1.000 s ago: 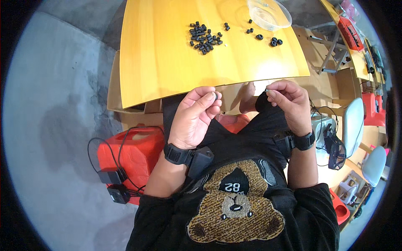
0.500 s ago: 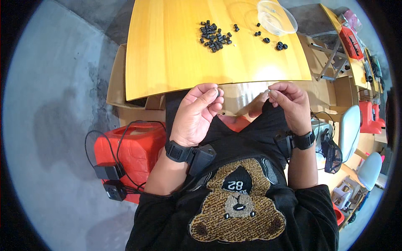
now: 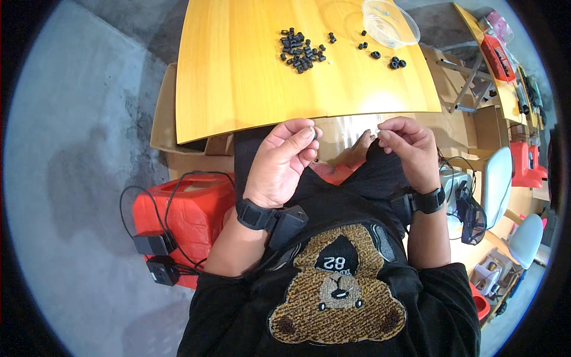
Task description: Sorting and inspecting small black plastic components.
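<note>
Small black bead [image 3: 314, 134] sits pinched at the left hand [image 3: 279, 163] fingertips, centre of the frame, just below the near edge of the yellow table [image 3: 238, 77]. Left thumb and forefinger are closed tight on it; other fingers curl loosely. Right hand [image 3: 410, 149], centre right, has thumb and forefinger pressed together; what they pinch is too fine to tell, possibly a thin thread. The two hands are apart, with an open gap between them above the lap.

The table's near edge runs across the upper middle; both hands are off it, on the near side. Broad bare wood lies between that edge and the pile of black beads [image 3: 300, 50] at upper centre. A few loose beads [image 3: 395, 61] lie to the right, beside a clear plastic bowl [image 3: 389, 24] at the top.

Grey concrete floor [image 3: 77, 149] fills the left; a red container [image 3: 178, 214] with black cables stands at lower left.
</note>
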Demonstrator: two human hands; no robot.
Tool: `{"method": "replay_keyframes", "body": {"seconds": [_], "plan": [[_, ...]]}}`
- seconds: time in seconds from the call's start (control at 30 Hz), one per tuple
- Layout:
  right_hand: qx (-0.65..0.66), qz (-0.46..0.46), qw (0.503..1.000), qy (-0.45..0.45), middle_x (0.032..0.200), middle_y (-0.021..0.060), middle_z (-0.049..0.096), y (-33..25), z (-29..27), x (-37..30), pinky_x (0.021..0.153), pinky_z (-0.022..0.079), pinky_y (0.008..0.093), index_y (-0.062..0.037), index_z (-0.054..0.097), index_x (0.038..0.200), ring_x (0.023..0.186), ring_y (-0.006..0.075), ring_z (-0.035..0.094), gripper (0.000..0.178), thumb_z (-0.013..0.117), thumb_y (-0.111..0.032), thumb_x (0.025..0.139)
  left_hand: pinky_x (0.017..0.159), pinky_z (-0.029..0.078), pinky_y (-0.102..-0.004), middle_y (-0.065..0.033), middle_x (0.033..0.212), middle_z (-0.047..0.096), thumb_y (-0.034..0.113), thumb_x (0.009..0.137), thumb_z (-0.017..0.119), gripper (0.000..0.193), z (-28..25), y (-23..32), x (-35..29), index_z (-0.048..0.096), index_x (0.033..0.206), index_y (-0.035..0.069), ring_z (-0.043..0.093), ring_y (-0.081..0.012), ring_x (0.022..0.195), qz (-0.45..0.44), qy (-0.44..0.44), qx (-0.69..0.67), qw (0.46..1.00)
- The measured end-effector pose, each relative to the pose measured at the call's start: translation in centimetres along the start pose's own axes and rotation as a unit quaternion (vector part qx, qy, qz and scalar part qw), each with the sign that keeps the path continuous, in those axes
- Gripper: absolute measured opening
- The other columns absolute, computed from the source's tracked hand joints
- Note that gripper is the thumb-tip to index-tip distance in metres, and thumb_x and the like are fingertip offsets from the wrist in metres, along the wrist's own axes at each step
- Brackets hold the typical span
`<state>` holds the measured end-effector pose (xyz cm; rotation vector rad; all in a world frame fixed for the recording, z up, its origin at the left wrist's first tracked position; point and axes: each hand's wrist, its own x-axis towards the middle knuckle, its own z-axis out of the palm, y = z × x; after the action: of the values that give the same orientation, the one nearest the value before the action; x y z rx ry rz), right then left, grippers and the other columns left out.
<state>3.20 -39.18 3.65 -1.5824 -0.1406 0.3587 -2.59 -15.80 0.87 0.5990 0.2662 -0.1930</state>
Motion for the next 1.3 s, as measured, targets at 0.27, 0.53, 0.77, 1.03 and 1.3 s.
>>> {"method": "replay_keyframes", "body": {"seconds": [0.27, 0.53, 0.77, 1.03, 1.3], "plan": [[-0.002, -0.022, 0.998, -0.063, 0.082, -0.0005, 0.062, -1.8, 3.2, -1.0, 0.063, 0.046, 0.0177, -0.0004, 0.063, 0.092, 0.071, 0.0046, 0.056, 0.012, 0.063, 0.000, 0.080, 0.070, 0.052, -0.0208, -0.0107, 0.096, 0.060, 0.007, 0.086, 0.057, 0.017, 1.0, -0.1, -0.8, 0.056, 0.102, 0.003, 0.060, -0.0136, 0.079, -0.022, -0.050, -0.020, 0.998], [0.006, -0.069, 0.995, -0.075, 0.084, 0.0019, 0.060, -2.3, 4.1, -1.6, 0.064, 0.048, 0.0188, 0.0010, 0.063, 0.089, 0.072, 0.0054, 0.057, 0.011, 0.064, 0.000, 0.078, 0.069, 0.050, -0.0221, -0.0087, 0.093, 0.060, 0.007, 0.085, 0.058, 0.020, 1.9, -0.5, -1.8, 0.056, 0.105, 0.004, 0.058, -0.0139, 0.079, -0.022, -0.073, 0.003, 0.997], [-0.009, -0.109, 0.991, -0.078, 0.077, 0.0024, 0.057, -3.2, 4.3, -2.6, 0.054, 0.047, 0.0186, 0.0018, 0.064, 0.089, 0.059, 0.0067, 0.057, 0.010, 0.060, -0.001, 0.080, 0.070, 0.050, -0.0219, -0.0078, 0.093, 0.060, 0.007, 0.086, 0.057, 0.022, 2.7, -0.8, -2.2, 0.057, 0.108, 0.003, 0.058, -0.0128, 0.079, -0.023, -0.070, 0.000, 0.997], [-0.045, -0.180, 0.981, -0.052, 0.071, 0.0046, 0.058, -3.0, 3.9, -3.1, 0.051, 0.044, 0.0203, 0.0004, 0.065, 0.086, 0.057, 0.0078, 0.056, 0.008, 0.062, -0.002, 0.078, 0.071, 0.052, -0.0230, -0.0074, 0.091, 0.062, 0.006, 0.086, 0.056, 0.022, 3.8, -1.2, -2.5, 0.057, 0.108, 0.002, 0.060, -0.0134, 0.078, -0.027, -0.079, 0.016, 0.996], [-0.114, -0.166, 0.979, -0.037, 0.068, 0.0072, 0.059, -3.2, 4.0, -3.2, 0.051, 0.045, 0.0225, 0.0006, 0.063, 0.081, 0.056, 0.0108, 0.057, 0.008, 0.065, -0.001, 0.073, 0.071, 0.051, -0.0232, -0.0068, 0.090, 0.063, 0.005, 0.085, 0.058, 0.021, 3.9, -1.3, -2.5, 0.058, 0.106, 0.000, 0.062, -0.0132, 0.078, -0.038, -0.055, 0.070, 0.995]]}}
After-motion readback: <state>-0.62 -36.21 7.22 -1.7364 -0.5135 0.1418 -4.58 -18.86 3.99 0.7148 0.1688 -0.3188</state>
